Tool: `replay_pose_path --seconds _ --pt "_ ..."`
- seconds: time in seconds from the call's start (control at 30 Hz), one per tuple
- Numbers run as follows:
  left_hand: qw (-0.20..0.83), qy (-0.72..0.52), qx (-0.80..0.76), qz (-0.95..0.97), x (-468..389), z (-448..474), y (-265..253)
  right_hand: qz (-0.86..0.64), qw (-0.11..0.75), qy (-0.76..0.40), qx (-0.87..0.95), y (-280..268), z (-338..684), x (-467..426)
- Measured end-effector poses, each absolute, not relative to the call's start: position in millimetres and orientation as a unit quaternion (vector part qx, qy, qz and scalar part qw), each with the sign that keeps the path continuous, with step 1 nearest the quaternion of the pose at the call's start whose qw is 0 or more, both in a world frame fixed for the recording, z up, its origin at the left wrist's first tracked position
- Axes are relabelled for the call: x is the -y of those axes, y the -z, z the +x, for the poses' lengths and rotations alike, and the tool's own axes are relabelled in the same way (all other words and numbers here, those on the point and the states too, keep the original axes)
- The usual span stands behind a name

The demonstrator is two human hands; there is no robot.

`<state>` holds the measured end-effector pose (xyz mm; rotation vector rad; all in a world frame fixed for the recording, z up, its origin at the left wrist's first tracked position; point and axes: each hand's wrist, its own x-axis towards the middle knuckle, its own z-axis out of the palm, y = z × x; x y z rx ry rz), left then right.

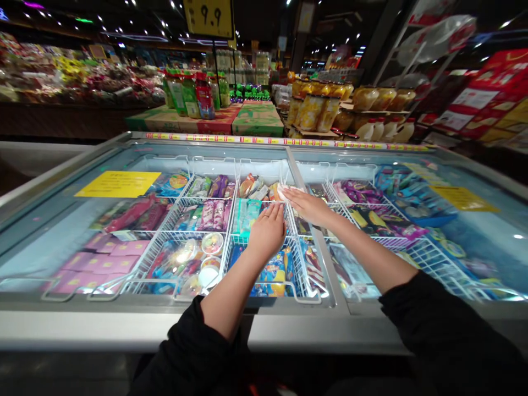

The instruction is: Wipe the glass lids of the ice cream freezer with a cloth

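Both my hands are over a glass-topped chest freezer point(301, 324), near its middle frame strip. My right hand point(307, 206) reaches in from the right, its fingers pressed on a pale, crumpled cloth point(284, 191); whether it is fabric or paper I cannot tell. My left hand point(268, 226) lies flat with fingers stretched out, a ring on one finger, just left of the right hand and apart from the cloth. Below the glass, teal ice-cream packets point(247, 212) and blue-and-yellow packets point(276, 269) lie in white wire baskets point(165, 242).
Yellow signs point(119, 183) lie on the glass at left and right. A price strip point(247, 139) runs along the far edge. Behind stand bottles point(190, 93) on boxes point(258, 118), jars point(315, 111), and a 9.9 price sign point(209, 19). Red packages point(474, 104) are stacked at right.
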<state>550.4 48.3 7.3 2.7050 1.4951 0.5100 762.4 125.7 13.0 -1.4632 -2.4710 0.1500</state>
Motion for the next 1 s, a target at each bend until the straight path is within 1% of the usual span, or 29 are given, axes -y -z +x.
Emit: replay_pose_path --seconds 0.1,0.2,0.33,0.5,0.63,0.73,0.87,1.0 --pt "0.000 -0.180 -0.474 0.862 -49.3 552.6 -2.4 -0.543 0.127 -0.027 0.830 -12.2 768.4 -132.6" --pt "0.002 -0.184 -0.474 0.861 -49.4 552.3 -1.5 -0.592 0.130 -0.007 0.795 -16.1 755.4 -159.9" --pt "0.008 -0.171 -0.474 0.864 -48.5 549.5 -5.9 -0.592 0.138 -0.021 0.794 -21.2 733.3 -185.5" --pt "0.023 -0.158 -0.473 0.866 -46.4 548.8 -11.0 -0.522 0.128 -0.048 0.842 -16.1 745.1 -152.5" --pt "0.021 -0.160 -0.483 0.861 -43.7 552.4 -10.3 -0.516 0.135 -0.053 0.844 -10.8 774.7 -120.4" --pt "0.014 -0.156 -0.486 0.860 -43.2 555.1 -9.5 -0.545 0.146 -0.046 0.824 -11.3 778.5 -129.2" --pt "0.015 -0.162 -0.486 0.859 -45.0 554.4 -9.2 -0.604 0.142 -0.007 0.784 -15.9 747.3 -161.3" --pt "0.025 -0.168 -0.476 0.863 -47.2 549.1 -10.8 -0.598 0.142 0.001 0.789 -15.9 725.7 -161.3"
